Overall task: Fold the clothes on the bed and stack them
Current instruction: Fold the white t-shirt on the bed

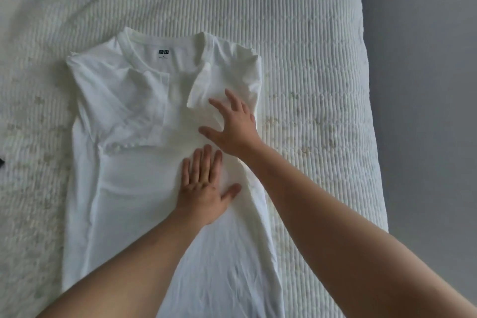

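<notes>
White T-shirt (134, 188) spread flat on the bed (309, 33), collar and label at the far end, hem running toward the body and out of the bottom of the frame; long axis therefore straight away from the person. Both sleeves and side panels already turned inward, making a long narrow strip. Left hand (204, 188) flat on the middle of the strip, fingers straight and together, pressing, gripping nothing. Right hand (232, 124) just beyond it, fingers spread on the folded-in right sleeve, also pressing and holding nothing. Hem end nearer to both arms than the collar; probably next, a lengthwise fold bringing hem toward collar, needing both hands drawn back to the near edge. Dark object (1, 161) barely visible at the left border, unidentifiable.
</notes>
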